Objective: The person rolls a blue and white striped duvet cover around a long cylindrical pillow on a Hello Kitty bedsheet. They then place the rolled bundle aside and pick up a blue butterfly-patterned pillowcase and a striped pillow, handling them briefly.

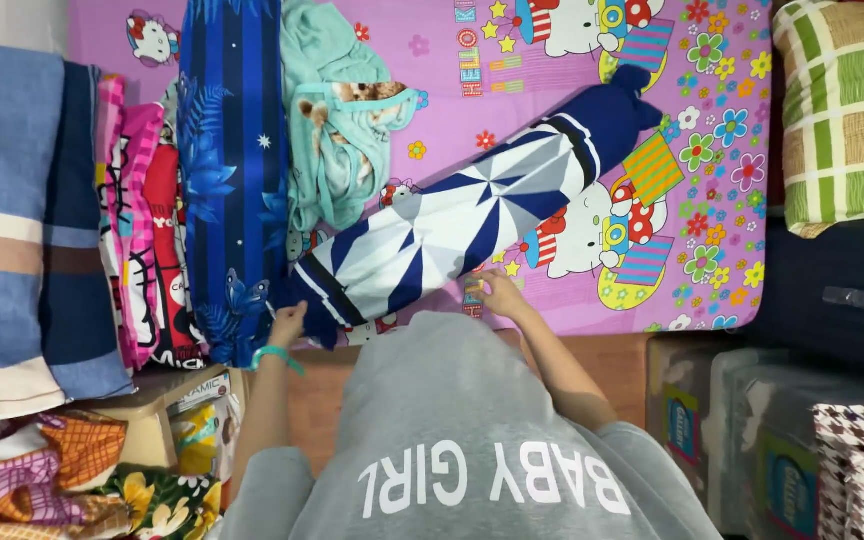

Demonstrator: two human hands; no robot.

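We judge the work on the bolster (472, 215) to be well along: it already wears its navy-and-white geometric cover from the tied-off far end down to the near end, and it lies slanted across the pink cartoon-print sheet (562, 300) of the bed, its lower end close to the bed's near edge. What seems left is the near end, where our left hand (287, 322) meets the dark cuff of the cover; the fingers curl at the fabric, but we cannot tell whether they pinch it or only press it. Our right hand (500, 294) rests flat and spread on the sheet just beside the bolster, near the same edge, holding nothing. A teal blanket (337, 140) and a dark blue floral cloth (227, 170) lie crumpled toward the bed's far-left part, touching the bolster's lower half. Our own grey sweatshirt (452, 430) hides the bed's near edge beneath us, the bolster's underside is out of sight, and the checked pillow (842, 110) at the right is cut off.
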